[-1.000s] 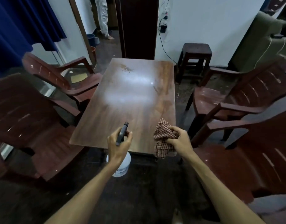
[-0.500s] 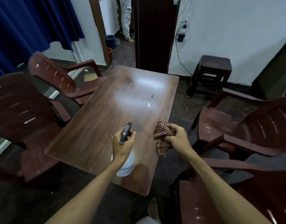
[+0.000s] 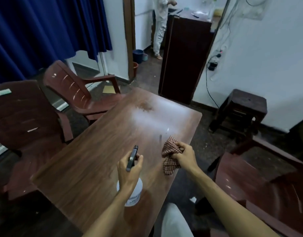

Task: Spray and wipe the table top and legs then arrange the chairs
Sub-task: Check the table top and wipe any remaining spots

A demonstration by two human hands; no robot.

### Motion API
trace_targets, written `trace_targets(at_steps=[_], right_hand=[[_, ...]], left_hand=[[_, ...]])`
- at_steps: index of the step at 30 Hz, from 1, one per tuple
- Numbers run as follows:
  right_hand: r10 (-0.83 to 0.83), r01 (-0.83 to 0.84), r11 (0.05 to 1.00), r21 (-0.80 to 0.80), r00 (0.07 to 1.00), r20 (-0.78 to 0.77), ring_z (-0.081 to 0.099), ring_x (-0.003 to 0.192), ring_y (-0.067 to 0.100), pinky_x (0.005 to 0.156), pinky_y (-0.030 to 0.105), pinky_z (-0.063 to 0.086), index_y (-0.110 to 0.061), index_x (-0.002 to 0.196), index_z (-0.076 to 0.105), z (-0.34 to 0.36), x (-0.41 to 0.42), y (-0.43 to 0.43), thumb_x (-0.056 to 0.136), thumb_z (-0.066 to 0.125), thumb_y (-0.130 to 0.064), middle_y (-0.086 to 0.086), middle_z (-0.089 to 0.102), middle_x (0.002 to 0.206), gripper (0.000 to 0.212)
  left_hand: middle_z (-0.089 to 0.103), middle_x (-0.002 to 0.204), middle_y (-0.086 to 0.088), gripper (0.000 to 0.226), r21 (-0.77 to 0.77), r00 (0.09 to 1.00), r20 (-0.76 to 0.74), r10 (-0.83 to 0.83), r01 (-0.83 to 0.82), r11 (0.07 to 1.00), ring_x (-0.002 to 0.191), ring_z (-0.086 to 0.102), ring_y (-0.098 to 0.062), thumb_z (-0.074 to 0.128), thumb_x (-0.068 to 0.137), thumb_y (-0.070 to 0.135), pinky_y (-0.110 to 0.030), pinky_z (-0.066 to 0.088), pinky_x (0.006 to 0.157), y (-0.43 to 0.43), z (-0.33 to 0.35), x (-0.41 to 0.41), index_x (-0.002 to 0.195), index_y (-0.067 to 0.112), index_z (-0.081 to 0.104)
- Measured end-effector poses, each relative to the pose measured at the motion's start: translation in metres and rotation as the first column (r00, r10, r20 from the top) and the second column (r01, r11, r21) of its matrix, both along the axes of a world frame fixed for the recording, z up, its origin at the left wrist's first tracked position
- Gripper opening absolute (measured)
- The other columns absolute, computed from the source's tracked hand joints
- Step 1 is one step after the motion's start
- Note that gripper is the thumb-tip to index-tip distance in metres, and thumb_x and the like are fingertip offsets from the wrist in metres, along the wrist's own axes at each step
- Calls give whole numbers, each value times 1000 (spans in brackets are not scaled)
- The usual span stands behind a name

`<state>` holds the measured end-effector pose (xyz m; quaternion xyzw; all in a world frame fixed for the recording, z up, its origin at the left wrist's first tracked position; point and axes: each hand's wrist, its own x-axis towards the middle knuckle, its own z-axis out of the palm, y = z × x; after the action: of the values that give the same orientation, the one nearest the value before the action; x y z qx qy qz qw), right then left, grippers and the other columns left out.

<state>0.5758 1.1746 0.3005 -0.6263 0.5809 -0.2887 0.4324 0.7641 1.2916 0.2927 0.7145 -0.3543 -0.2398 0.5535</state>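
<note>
- While the left hand point(image 3: 128, 171) curls round the neck of the spray bottle point(image 3: 134, 194), a finger lies along its dark trigger head, which points away over the wood. The white body hangs below the fist.
- The right hand point(image 3: 185, 155), just beside it, pinches a bunched red-checked cloth point(image 3: 170, 155) in curled fingers and thumb. The cloth's loose end droops at the right edge of the surface; I cannot tell whether it touches.
- Both hands are held over the near right part of the surface point(image 3: 89, 159), a long wood-grain top that runs away at a slant.
- A pale hazy patch lies on its far half, with a darker smudge beyond. Whether that haze is spray or glare I cannot tell.
- The near left chair point(image 3: 24, 120), dark red plastic, stands close against the left long side.
- The far left chair point(image 3: 75, 93) sits beyond it, angled towards the far corner.
- The right chair point(image 3: 267, 185) stands off the right side, apart from the edge.
- A dark stool point(image 3: 245, 108) stands by the white wall, under a hanging cable.
- A tall dark cabinet point(image 3: 185, 57) rises behind the far end.
- A blue curtain point(image 3: 44, 31) covers the left wall.
- A person in pale clothes point(image 3: 160, 26) stands in the doorway, near some buckets on the floor.
</note>
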Motion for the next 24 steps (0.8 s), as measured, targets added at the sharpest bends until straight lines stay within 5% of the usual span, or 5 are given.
trace_targets(at_steps=[3,8,14,21,24], right_hand=[[103,-103,995,4,994,-33,65,90,10,61,11,50,-13,103,71,1,4,-55,72,70,10,1,70,98,39],[164,-163,986,19,986,-39,66,88,16,57,14,53,-9,106,69,-17,-10,-176,74,68,15,6,69,96,40],[275,-275,961,28,961,1,69,84,17,74,41,62,-16,99,70,-35,-32,-318,70,66,15,-1,71,89,43],[401,-398,915,65,916,-33,65,84,6,66,14,54,-18,104,67,-29,-41,-416,74,65,15,-9,67,89,44],[437,-431,898,83,897,-71,67,85,10,72,26,59,-15,111,69,-32,-36,-440,73,68,11,0,71,95,46]], left_hand=[[57,51,2,26,-18,997,4,80,-80,997,47,55,-21,73,89,11,-30,42,48,-40,-6,-3,67,20,63],[59,53,-2,25,-24,982,-28,188,-188,982,51,55,-28,72,90,15,-42,46,51,-125,-14,-21,68,20,62],[58,55,-3,22,-30,942,53,332,-331,943,52,57,-30,73,89,13,-45,48,51,-254,-24,-48,71,17,62],[56,54,-3,21,15,915,91,394,-397,918,51,56,-32,71,88,18,-46,47,49,-355,-26,-84,71,16,60],[56,55,-2,21,13,905,86,417,-420,908,52,55,-30,71,89,20,-44,45,49,-379,-31,-91,71,17,60]])
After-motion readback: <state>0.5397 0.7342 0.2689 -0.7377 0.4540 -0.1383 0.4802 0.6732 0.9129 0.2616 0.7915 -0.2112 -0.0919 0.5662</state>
